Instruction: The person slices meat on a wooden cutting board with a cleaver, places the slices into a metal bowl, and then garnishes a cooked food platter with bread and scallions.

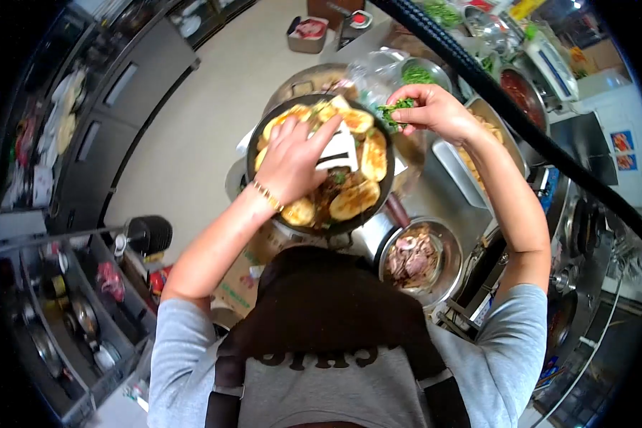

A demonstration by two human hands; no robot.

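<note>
My left hand [292,155] is over the left part of a dark round pan [390,167], palm down with the fingers spread. In the pan, browned slices [355,200] ring a darker, sauced middle. A white flat piece with dark marks [339,151] shows beside my left forefinger and thumb; whether they touch it, I cannot tell. My right hand [429,114] pinches a bunch of chopped green herbs [395,111] above the pan's upper right rim.
A metal bowl of sliced meat [414,258] stands by the pan's handle [398,212]. Further back are a bowl of chopped greens [419,72], a tray of food [483,127] and a bowl of red sauce [517,89]. A dark cable [510,114] crosses the upper right.
</note>
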